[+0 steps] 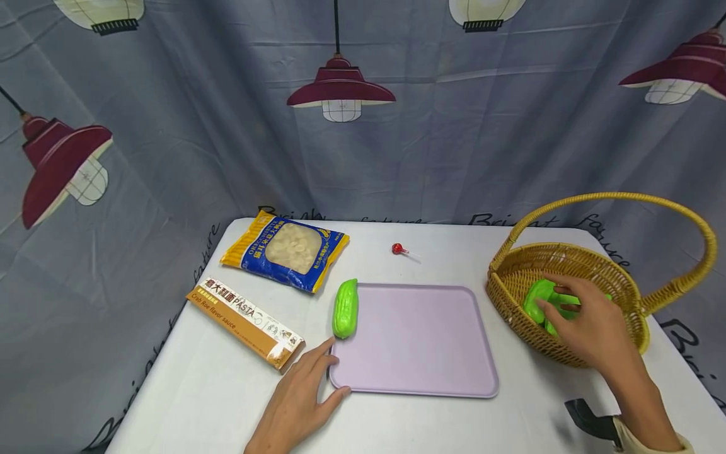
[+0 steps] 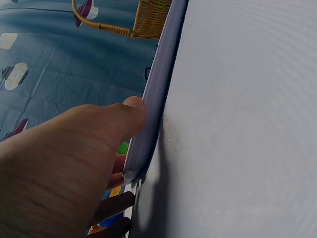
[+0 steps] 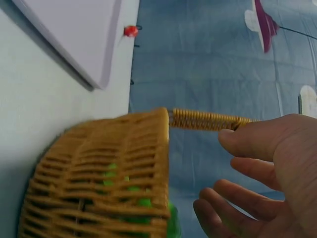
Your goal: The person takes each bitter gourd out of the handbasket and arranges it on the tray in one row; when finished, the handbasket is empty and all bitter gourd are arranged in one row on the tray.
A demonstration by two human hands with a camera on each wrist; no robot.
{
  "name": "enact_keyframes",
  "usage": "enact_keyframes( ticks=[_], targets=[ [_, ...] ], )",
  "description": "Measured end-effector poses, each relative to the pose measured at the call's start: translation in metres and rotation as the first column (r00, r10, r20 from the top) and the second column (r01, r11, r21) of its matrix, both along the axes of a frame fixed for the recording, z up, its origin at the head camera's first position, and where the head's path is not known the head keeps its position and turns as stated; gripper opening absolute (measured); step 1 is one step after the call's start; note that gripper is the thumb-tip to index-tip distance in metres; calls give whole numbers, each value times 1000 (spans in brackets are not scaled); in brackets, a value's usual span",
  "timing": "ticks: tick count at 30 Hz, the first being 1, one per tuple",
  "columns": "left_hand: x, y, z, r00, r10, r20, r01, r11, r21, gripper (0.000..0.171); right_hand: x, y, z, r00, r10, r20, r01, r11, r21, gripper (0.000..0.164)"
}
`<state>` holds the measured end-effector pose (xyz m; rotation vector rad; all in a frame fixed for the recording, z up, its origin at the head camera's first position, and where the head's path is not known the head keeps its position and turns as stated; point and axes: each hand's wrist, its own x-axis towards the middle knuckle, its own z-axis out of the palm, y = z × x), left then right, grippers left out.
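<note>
My left hand [image 1: 306, 394] rests at the near left corner of a lilac tray [image 1: 420, 340]. Its thumb lies along the tray's front rim, and its fingers reach toward the left rim. A bright green, ridged vegetable [image 1: 345, 309], like a short bitter melon, lies over the tray's left edge, just beyond those fingertips. Over the wicker basket [image 1: 510, 315] hovers my right hand [image 1: 595, 325], thumb and fingers spread apart. Shiny green vegetables [image 1: 535, 299] sit in the basket beneath that hand, partly hidden by it. In the right wrist view no object shows between the right hand's fingers.
A blue and yellow pasta bag [image 1: 292, 249] lies at the back left, with a brown and white pasta box [image 1: 246, 321] in front of it. Behind the tray is a red lollipop [image 1: 399, 249]. The basket's tall handle [image 1: 612, 197] arches over its opening.
</note>
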<state>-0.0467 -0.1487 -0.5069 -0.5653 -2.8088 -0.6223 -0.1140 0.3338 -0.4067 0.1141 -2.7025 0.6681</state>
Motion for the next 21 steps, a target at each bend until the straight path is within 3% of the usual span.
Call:
enact_keyframes(
  ticks=[9,21],
  targets=[
    [-1,0,0,1000,-3,-1,3,1000,-3,49,1,16,-7,999,-52,15,52,997,55,59],
    [0,0,0,1000,-11,-18,11,1000,-6,49,-1,23,-12,987,-126,99,116,988,101,64]
  ],
)
